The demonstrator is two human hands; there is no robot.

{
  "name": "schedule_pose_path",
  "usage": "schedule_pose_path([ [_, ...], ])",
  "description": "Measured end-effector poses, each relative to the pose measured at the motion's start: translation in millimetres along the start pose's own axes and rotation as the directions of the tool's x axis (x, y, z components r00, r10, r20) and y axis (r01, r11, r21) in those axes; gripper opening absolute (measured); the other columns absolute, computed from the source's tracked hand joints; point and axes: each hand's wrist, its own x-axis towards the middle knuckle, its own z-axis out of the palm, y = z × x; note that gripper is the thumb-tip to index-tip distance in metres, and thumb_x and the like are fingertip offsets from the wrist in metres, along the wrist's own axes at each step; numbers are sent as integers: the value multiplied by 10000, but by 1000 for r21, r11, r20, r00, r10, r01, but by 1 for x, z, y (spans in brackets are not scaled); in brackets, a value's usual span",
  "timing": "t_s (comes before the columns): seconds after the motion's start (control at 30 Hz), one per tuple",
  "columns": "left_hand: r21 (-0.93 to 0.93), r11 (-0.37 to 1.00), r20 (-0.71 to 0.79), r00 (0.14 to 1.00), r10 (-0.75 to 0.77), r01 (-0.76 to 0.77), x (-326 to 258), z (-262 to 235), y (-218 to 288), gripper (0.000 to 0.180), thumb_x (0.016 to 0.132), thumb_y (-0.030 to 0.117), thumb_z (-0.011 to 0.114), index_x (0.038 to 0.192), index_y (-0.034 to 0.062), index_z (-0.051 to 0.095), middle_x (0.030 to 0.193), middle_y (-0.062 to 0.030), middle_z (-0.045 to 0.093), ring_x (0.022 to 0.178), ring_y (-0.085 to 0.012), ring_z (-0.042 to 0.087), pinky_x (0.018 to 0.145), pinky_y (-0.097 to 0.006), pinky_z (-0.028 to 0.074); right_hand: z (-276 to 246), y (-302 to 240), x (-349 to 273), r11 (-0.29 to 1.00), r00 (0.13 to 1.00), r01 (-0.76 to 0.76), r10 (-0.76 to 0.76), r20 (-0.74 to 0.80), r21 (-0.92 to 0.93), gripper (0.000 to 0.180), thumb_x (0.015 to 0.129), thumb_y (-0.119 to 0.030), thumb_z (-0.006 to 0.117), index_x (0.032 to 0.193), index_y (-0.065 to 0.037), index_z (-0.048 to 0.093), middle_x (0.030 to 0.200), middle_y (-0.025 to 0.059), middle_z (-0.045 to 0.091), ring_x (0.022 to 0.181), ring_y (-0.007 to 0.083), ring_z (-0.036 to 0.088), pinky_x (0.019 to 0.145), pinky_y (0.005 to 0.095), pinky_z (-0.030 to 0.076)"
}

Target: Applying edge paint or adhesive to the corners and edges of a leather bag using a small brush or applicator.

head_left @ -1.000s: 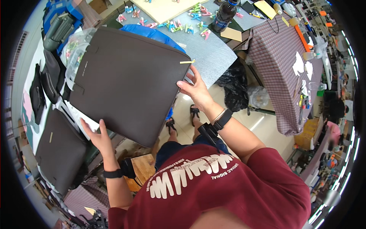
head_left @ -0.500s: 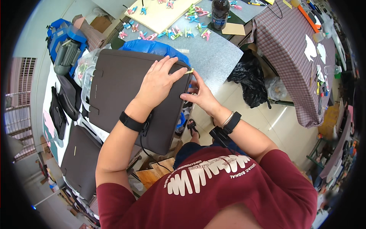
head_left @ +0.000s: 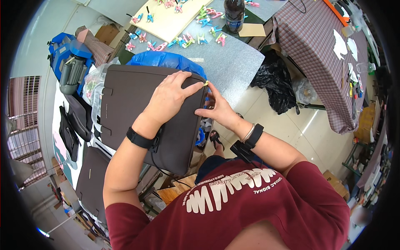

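Note:
A dark brown, flat, leather-like bag point(head_left: 129, 89) with rounded corners rests in front of me, its far edge on blue plastic point(head_left: 171, 60). My left hand point(head_left: 170, 96) lies on its face near the far right corner, fingers stretched out and thumb pointing at the corner. There a small yellow strip point(head_left: 206, 83) shows between my left thumb and right index fingertip. My right hand point(head_left: 218, 108) holds the bag's right edge, thumb at the front. Its other fingers go behind the edge and are partly hidden.
Colourful clips point(head_left: 183, 41), a pale board point(head_left: 166, 18) and a dark bottle point(head_left: 234, 16) are on the grey table point(head_left: 237, 62). A second brown piece point(head_left: 89, 175) lies at left. Black plastic bags point(head_left: 273, 83) sit beneath the checked cloth table point(head_left: 308, 54).
The bag sits slightly lower in view and both hands stay at its corner. The yellow strip now shows less, with my left thumb and right index finger close about it.

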Motion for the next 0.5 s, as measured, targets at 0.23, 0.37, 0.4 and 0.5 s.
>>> schedule_pose_path([
  [0.23,-36,999,12,1000,17,-17,-4,-1,-5,459,719,4,520,1115,223,595,1162,-94,516,1077,-297,529,864,-356,470,1,-8,0,999,1000,-21,20,3,48,1023,673,-102,768,1406,2,62,1163,157,478,990,212,540,797,313,486],
  [0.37,-39,999,-18,1000,7,-8,-5,3,-6,427,742,30,502,1115,217,593,1163,-94,516,1078,-298,528,866,-358,467,2,-8,0,1000,1000,-12,12,23,27,1016,681,-94,761,1407,-3,57,1169,156,472,1001,214,533,807,316,483],
  [0.4,-41,999,-24,1000,1,-2,-6,3,-5,427,742,30,502,1115,217,593,1163,-94,516,1078,-298,528,866,-358,467,2,-8,-1,999,999,-31,31,15,35,1015,684,-93,758,1408,-4,52,1176,156,467,1005,214,531,813,317,482],
  [0.5,-38,999,-35,999,-5,3,-7,3,-4,433,733,21,506,1116,207,586,1160,-96,517,1079,-293,523,859,-356,468,3,-6,0,998,999,-53,53,13,37,1013,691,-93,753,1409,-8,44,1184,155,460,1016,213,524,821,320,480],
])
